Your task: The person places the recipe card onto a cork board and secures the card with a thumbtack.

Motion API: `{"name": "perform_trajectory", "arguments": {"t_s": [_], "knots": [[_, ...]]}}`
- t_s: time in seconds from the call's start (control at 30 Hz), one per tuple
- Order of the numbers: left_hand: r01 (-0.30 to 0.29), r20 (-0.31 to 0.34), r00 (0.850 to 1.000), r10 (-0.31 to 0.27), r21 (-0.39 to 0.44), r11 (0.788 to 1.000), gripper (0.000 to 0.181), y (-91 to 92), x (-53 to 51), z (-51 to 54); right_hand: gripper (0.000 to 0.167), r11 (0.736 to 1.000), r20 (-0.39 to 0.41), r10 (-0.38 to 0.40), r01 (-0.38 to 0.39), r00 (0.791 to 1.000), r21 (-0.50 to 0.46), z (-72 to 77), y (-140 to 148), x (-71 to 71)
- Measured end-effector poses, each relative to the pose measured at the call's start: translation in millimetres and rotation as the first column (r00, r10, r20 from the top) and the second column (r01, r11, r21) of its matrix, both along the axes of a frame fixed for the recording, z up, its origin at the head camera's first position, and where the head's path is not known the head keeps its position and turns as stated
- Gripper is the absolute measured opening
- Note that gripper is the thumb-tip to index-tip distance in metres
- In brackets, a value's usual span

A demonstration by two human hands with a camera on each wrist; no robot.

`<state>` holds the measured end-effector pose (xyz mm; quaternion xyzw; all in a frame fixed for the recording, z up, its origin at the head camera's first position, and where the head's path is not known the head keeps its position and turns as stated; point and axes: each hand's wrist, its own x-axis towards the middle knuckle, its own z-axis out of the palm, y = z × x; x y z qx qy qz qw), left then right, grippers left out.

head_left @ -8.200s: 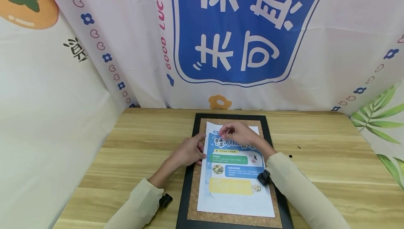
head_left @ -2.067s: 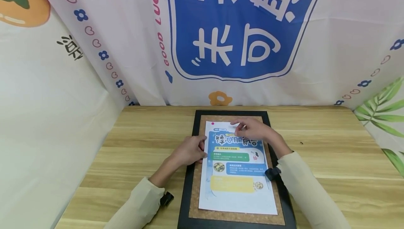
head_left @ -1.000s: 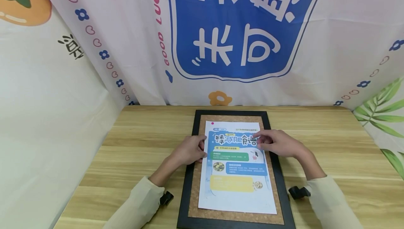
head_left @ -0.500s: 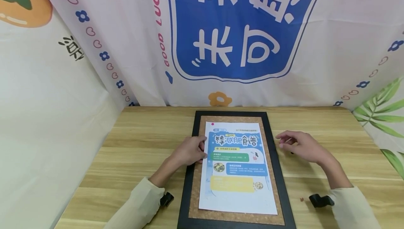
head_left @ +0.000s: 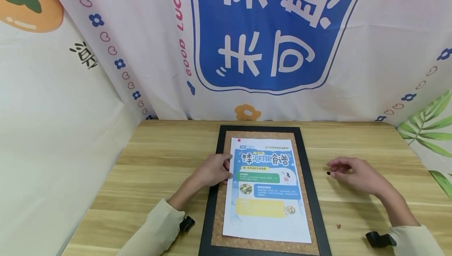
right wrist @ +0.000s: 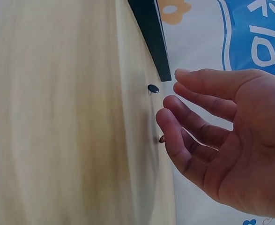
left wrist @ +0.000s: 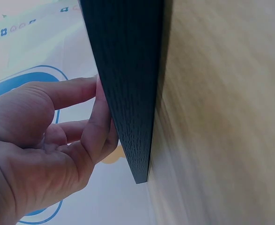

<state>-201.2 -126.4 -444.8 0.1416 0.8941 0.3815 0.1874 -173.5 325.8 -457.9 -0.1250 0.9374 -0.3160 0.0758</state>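
A printed poster sheet [head_left: 265,226] lies on a cork board with a black frame [head_left: 308,177]. A pink thumbtack [head_left: 239,140] sits at the sheet's top left corner. My left hand [head_left: 212,169] rests its thumb and index finger on the sheet's left edge; in the left wrist view the same hand [left wrist: 43,131] is beside the frame's side [left wrist: 125,93]. My right hand [head_left: 360,173], fingers loosely bent, holds nothing over the table right of the board. Close to its fingertips is a black thumbtack [head_left: 328,173], also seen in the right wrist view [right wrist: 153,88].
A small reddish piece [head_left: 338,226] lies on the wooden table [head_left: 162,154] near the board's lower right. The right wrist view shows a small copper-coloured thing [right wrist: 162,138] partly behind a finger. A printed cloth [head_left: 212,107] hangs behind the table.
My right hand has left the pink thumbtack at the corner, crossed the sheet to the right, and come down near the black thumbtack. My left hand has stayed at the sheet's left edge.
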Motion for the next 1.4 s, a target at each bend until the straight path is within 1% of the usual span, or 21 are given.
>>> {"name": "perform_trajectory", "arguments": {"t_s": [0.17,0.37,0.6,0.87,1.07,1.4], "knots": [[0.0,-0.003,1.0,0.0,0.008,1.0,0.06,-1.1,0.9,0.0,0.027,1.0,0.008,0.0,0.0,1.0,0.016,-2.5,0,1.5],[-0.003,-0.011,1.0,0.003,0.002,1.0,0.059,-2.4,-0.2,-3.0,0.023,1.0,-0.024,0.017,-0.017,1.0,0.026,-8.2,-4,-2.2],[0.013,-0.025,1.0,-0.014,-0.01,1.0,0.059,-1.4,0.5,-3.8,0.016,0.998,-0.041,0.01,-0.008,0.999,0.057,-12.8,-7,-5.0],[0.016,-0.027,1.0,-0.016,-0.008,1.0,0.06,0.0,1.4,-2.8,0.012,0.996,-0.027,0.02,-0.017,0.999,0.089,-11.5,-9,-8.2],[0.012,-0.027,1.0,-0.012,-0.005,1.0,0.056,1.4,0.6,-1.9,0.01,0.995,-0.01,0.029,-0.028,1.0,0.094,-10.1,-9,-9.9],[0.004,-0.023,1.0,-0.004,0.001,1.0,0.06,0.9,-1.7,-3.6,0.01,0.995,-0.011,0.038,-0.037,0.999,0.088,-7.3,-13,-12.0]]}}
